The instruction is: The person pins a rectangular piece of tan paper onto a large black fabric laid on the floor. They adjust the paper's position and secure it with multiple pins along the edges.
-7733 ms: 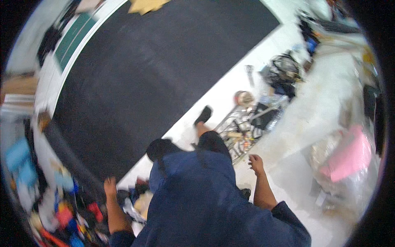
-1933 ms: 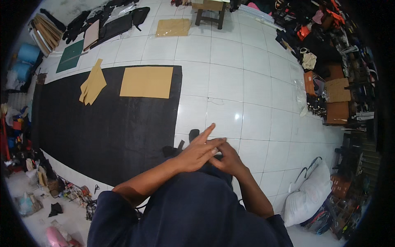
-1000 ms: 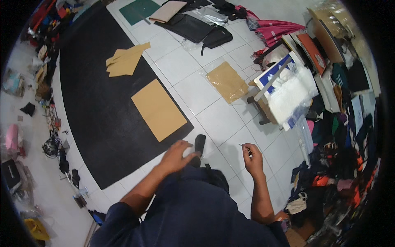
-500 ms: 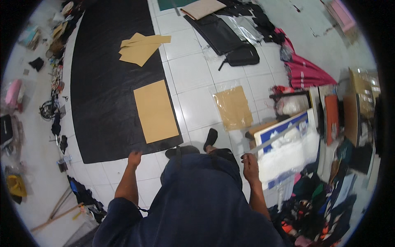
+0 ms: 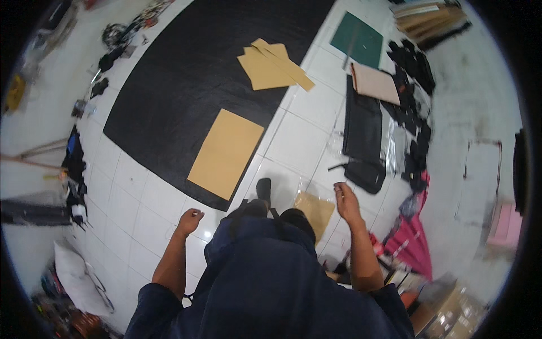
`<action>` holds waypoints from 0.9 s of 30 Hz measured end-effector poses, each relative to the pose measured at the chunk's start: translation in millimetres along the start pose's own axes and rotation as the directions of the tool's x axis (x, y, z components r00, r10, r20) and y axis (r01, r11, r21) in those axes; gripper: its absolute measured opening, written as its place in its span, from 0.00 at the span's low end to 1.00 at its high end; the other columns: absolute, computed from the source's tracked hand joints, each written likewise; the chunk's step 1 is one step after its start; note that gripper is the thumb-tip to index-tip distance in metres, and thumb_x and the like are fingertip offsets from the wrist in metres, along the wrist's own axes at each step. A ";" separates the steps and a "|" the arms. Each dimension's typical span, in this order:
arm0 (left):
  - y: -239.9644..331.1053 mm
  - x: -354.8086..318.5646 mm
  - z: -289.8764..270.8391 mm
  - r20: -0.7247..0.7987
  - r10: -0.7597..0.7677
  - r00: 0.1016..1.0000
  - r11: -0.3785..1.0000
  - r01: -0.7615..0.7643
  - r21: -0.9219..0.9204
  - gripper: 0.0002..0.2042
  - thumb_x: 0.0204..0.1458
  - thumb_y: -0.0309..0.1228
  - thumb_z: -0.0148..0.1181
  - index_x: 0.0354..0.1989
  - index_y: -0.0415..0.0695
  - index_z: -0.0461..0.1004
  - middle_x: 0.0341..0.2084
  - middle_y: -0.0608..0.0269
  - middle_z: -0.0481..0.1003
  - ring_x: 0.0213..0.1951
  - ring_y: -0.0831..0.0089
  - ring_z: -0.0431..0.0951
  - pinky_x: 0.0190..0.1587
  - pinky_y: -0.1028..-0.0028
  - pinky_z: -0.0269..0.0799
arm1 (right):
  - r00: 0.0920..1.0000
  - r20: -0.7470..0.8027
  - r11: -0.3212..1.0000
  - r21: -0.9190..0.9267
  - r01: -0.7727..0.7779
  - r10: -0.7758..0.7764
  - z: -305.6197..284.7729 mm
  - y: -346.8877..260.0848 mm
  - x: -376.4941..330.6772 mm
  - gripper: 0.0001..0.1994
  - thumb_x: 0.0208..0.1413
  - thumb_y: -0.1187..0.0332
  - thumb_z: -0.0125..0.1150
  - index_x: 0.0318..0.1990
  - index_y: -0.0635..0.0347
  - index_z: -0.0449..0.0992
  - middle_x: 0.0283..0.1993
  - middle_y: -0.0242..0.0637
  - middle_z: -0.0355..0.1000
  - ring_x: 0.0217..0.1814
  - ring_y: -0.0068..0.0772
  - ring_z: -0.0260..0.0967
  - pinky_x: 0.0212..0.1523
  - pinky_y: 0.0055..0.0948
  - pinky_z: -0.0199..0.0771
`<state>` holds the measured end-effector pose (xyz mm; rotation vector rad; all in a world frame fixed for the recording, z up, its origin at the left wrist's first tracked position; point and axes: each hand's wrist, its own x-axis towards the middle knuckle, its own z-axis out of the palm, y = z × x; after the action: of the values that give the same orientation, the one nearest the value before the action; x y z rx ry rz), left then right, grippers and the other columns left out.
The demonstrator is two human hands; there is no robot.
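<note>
Flat tan card (image 5: 226, 155) on black sheet (image 5: 169, 113) at eleven o'clock, white tiles (image 5: 305, 138), left hand (image 5: 191, 221), right hand (image 5: 346, 200), grips unclear

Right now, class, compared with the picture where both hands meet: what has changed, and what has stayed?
The left hand has moved away leftward and the right hand rightward, so they are apart. The view has turned left. Whether either hand holds anything small is unclear. The tan rectangle and overlapping tan pieces still lie on the black sheet.

Small glare on floor tiles (image 5: 299, 144)
</note>
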<state>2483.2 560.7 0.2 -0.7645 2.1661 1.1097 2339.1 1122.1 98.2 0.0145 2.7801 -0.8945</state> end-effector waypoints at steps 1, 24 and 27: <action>12.9 9.8 4.1 -0.046 0.045 0.998 0.999 -0.045 -0.016 0.23 0.57 0.45 0.65 0.48 0.35 0.79 0.45 0.47 0.81 0.48 0.57 0.82 0.53 0.63 0.76 | 0.997 0.039 0.997 0.034 0.066 -0.067 10.2 -9.2 28.0 0.11 0.69 0.65 0.51 0.50 0.60 0.74 0.48 0.52 0.76 0.51 0.56 0.75 0.51 0.44 0.74; 245.5 -63.8 254.8 0.471 0.216 0.855 0.660 0.227 -0.716 0.12 0.60 0.34 0.54 0.46 0.41 0.78 0.46 0.51 0.78 0.53 0.57 0.77 0.55 0.63 0.71 | -0.251 0.967 0.791 0.129 0.598 0.032 27.2 -91.0 326.7 0.10 0.56 0.67 0.65 0.42 0.58 0.71 0.40 0.47 0.74 0.45 0.54 0.76 0.44 0.50 0.74; 240.6 -29.0 308.6 0.550 0.379 0.744 0.578 0.274 -0.769 0.13 0.60 0.31 0.53 0.48 0.40 0.77 0.46 0.51 0.77 0.51 0.60 0.77 0.56 0.63 0.71 | -0.442 0.882 0.813 0.134 0.567 0.163 51.8 -87.6 340.0 0.11 0.59 0.66 0.64 0.46 0.58 0.72 0.41 0.46 0.75 0.46 0.53 0.76 0.46 0.48 0.76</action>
<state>2404.6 945.1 -6.1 -0.4906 0.9593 2.0987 2011.3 1001.2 35.6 -1.0246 0.9360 0.0796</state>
